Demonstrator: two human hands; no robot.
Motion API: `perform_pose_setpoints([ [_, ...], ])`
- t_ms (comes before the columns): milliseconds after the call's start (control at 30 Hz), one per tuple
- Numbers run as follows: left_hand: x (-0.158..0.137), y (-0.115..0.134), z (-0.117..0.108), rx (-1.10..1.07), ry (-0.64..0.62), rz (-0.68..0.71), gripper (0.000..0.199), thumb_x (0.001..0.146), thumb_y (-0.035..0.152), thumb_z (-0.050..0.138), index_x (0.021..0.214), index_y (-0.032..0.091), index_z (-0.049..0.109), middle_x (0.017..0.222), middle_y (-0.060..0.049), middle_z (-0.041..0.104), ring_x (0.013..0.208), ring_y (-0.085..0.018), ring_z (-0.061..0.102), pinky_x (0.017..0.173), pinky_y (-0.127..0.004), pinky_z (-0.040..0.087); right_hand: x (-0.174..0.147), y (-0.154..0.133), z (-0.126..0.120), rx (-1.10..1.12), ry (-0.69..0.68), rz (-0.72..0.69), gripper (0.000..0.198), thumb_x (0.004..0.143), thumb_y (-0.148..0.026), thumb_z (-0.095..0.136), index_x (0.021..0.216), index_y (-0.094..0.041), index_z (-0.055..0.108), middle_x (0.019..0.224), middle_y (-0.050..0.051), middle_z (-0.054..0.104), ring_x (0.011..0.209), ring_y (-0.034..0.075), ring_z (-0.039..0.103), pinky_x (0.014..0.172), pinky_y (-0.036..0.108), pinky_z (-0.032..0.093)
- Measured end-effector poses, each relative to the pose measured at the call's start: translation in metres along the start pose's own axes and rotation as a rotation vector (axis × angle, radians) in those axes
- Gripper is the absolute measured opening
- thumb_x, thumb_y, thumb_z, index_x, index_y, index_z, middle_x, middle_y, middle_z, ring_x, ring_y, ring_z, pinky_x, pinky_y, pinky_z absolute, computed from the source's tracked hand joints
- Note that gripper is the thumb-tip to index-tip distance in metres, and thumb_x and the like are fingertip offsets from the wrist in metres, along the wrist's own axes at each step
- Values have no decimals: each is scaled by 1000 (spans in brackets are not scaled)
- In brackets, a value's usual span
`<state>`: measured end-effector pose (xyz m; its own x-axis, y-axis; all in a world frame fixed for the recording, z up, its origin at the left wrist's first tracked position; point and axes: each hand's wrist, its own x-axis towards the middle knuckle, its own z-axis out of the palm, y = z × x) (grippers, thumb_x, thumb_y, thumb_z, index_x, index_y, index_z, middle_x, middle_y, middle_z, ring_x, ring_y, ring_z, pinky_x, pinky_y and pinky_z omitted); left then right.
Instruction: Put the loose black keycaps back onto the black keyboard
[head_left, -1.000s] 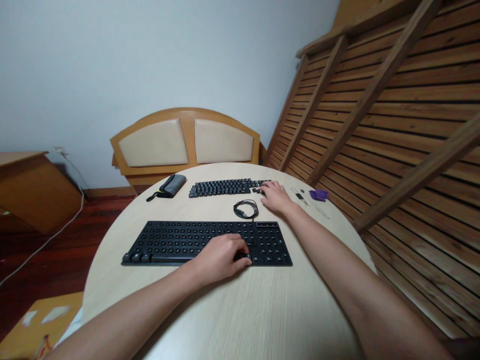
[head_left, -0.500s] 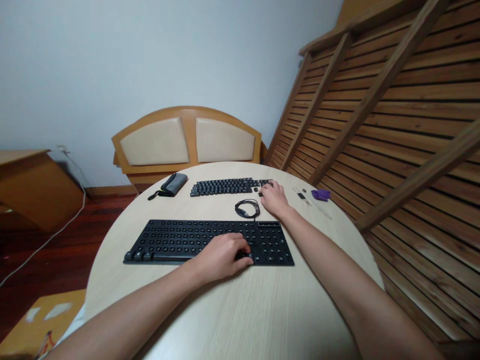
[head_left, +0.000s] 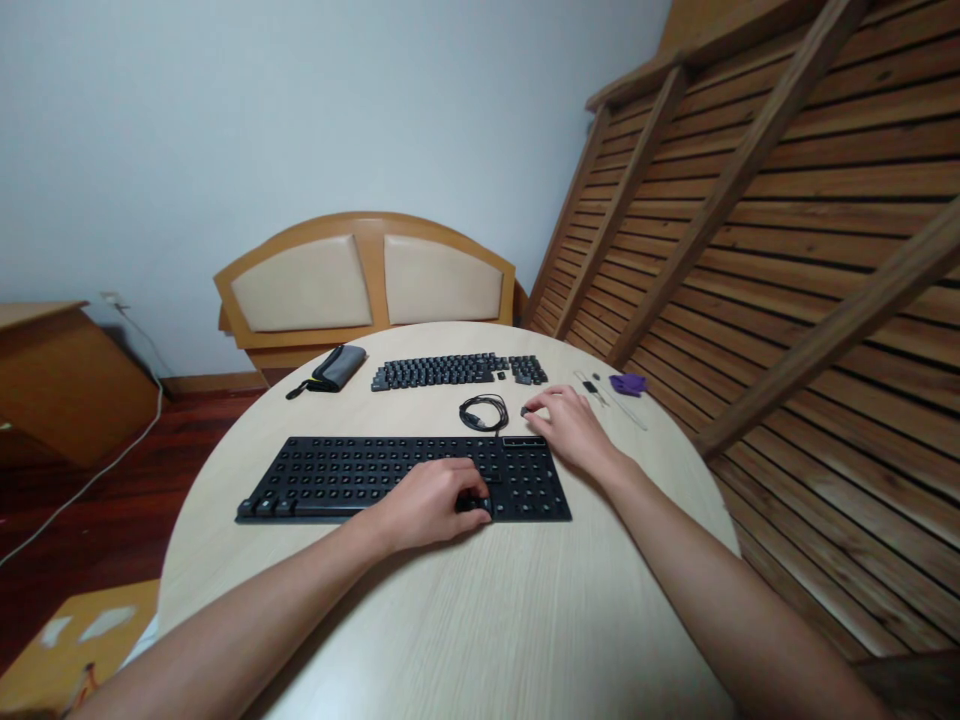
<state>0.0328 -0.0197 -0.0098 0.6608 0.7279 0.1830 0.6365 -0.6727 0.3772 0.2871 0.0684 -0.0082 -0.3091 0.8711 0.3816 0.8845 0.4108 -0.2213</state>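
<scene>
A black keyboard (head_left: 330, 480) lies in front of me, most of its keycaps off and a few dark caps fitted along its near row. My left hand (head_left: 439, 500) rests curled on the keyboard's near edge, thumb and fingers closed around the bottom row right of the long space bar; its fingertips are partly hidden. Above the keyboard's far right corner, my right hand (head_left: 566, 425) pinches a small dark keycap (head_left: 524, 410). Beyond, loose black keycaps (head_left: 435, 370) sit in rows laid out like a keyboard, with a smaller group (head_left: 529, 370) at their right.
A coiled black USB cable (head_left: 484, 412) lies behind the keyboard. A grey pouch (head_left: 341, 368) is at the far left of the round table (head_left: 480, 620). Right of my right hand are a wire keycap puller (head_left: 590, 387) and a purple cloth (head_left: 628, 384). A slatted wooden frame (head_left: 750, 230) leans beyond.
My right hand has come back from the smaller keycap group toward the keyboard, now with a keycap between its fingers. My left hand stays at the same place on the keyboard.
</scene>
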Motion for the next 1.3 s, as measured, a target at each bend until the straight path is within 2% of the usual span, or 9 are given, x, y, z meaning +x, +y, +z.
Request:
perform_pose_setpoints([
  [67, 0, 1, 0, 9, 2, 2, 16, 85, 32, 70, 96, 20, 69, 92, -2, 68, 81, -20, 65, 72, -30, 50, -12, -8, -14, 216, -33, -64, 13, 91, -29, 65, 98, -22, 73, 108, 9, 70, 114, 25, 56, 98, 39, 43],
  [167, 0, 1, 0, 19, 8, 18, 17, 85, 33, 71, 96, 20, 69, 92, -3, 68, 84, -21, 64, 72, -31, 50, -26, -23, -31, 416, -189, -203, 11, 89, -30, 67, 96, -24, 72, 102, 6, 70, 102, 22, 62, 92, 36, 47],
  [300, 1, -1, 0, 26, 0, 49, 17, 86, 34, 69, 96, 20, 70, 92, -4, 69, 87, -21, 65, 76, -32, 49, -34, -40, -36, 515, -404, -302, 11, 86, -27, 69, 95, -23, 74, 97, 3, 72, 91, 20, 65, 85, 33, 49],
  [400, 1, -2, 0, 30, -5, 58, 18, 86, 33, 69, 98, 20, 71, 93, -4, 70, 87, -21, 65, 78, -32, 49, -35, -45, -32, 515, -472, -345, 11, 83, -26, 72, 93, -24, 76, 95, 3, 73, 91, 20, 66, 85, 32, 49],
  [733, 1, -1, -1, 48, 2, 48, 17, 86, 33, 70, 96, 21, 70, 91, -2, 70, 83, -20, 65, 74, -30, 47, -35, -47, -25, 494, -502, -412, 14, 84, -28, 73, 96, -26, 79, 96, 3, 76, 93, 20, 67, 87, 32, 49],
  [1300, 1, -4, 1, 62, 4, 45, 16, 85, 33, 71, 95, 20, 69, 90, -2, 70, 82, -21, 64, 71, -30, 46, -36, -51, -21, 416, -507, -393, 18, 78, -24, 70, 95, -23, 78, 93, 2, 77, 86, 19, 67, 81, 29, 47],
])
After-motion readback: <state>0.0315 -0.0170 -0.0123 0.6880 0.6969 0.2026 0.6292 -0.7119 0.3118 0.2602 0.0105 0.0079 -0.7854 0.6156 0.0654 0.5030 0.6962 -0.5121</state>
